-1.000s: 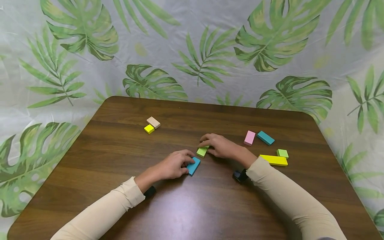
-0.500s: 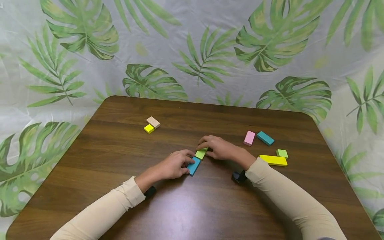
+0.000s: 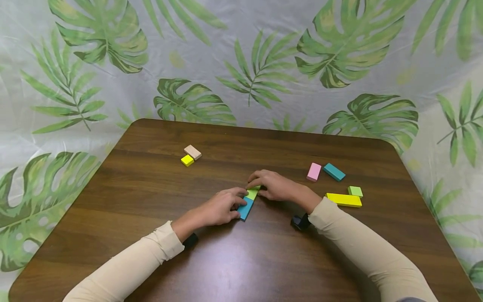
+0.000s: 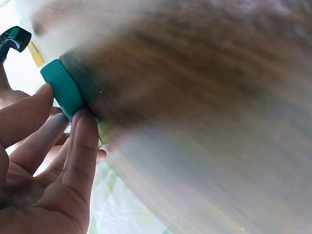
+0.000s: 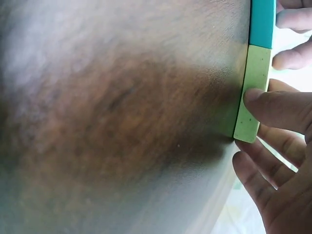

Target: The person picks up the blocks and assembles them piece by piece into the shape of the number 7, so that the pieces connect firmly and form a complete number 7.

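A blue block (image 3: 246, 210) and a light green block (image 3: 253, 193) lie flat on the table, touching end to end in one straight line. My left hand (image 3: 220, 207) pinches the blue block between thumb and fingers from its left side. At the far end of the row, my right hand (image 3: 276, 186) holds the green block; in the right wrist view its thumb presses on the side of the green block (image 5: 252, 78), with fingers on the other side. The left wrist view shows the blue block (image 4: 64, 90) between thumb and fingertips.
At the back left, a plain wood block (image 3: 193, 152) touches a small yellow block (image 3: 187, 160). To the right lie a pink block (image 3: 314, 172), a teal block (image 3: 334, 172), a small green block (image 3: 355, 191) and a long yellow block (image 3: 344, 200). The brown table (image 3: 158, 176) meets a leaf-patterned cloth (image 3: 260, 54).
My right hand has slid the green block towards the blue block, closing the gap between them. The left hand keeps its grip on the blue block, with a slight shift right.
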Tool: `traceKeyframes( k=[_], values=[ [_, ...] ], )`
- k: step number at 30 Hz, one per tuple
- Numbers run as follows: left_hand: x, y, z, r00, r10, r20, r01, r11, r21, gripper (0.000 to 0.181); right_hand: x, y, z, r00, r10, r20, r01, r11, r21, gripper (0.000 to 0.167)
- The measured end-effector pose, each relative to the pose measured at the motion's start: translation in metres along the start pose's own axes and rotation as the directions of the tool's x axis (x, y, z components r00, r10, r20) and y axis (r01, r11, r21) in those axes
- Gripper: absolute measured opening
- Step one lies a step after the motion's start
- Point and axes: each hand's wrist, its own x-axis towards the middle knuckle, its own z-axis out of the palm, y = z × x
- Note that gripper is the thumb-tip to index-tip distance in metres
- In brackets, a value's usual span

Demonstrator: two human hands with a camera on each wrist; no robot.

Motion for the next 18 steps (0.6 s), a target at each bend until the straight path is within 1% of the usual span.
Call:
traceKeyframes(
  k=[7,11,15,18],
  values=[
    [-0.0001,0.0005,-0.0013,1.0,-0.007,0.014,0.007,1.0,-0.015,0.032,0.0,-0.0005,-0.0004,1.0,-0.005,-0.003,0.005,1.0,-0.008,0.03],
    [-0.0004,0.0008,-0.001,1.0,-0.006,0.013,0.006,1.0,-0.011,0.031,0.0,-0.0006,-0.0006,1.0,-0.008,0.0,0.008,1.0,-0.011,0.029],
    [-0.0008,0.0007,-0.0002,1.0,-0.001,0.005,0.001,1.0,-0.011,0.031,-0.0004,-0.0001,-0.0002,1.0,-0.004,0.006,0.004,1.0,-0.001,0.03],
    [-0.0009,-0.0002,-0.0002,1.0,0.015,-0.003,-0.015,1.0,0.002,0.032,-0.0018,0.0002,-0.0011,1.0,-0.008,0.0,0.008,1.0,0.014,0.035]
  ],
)
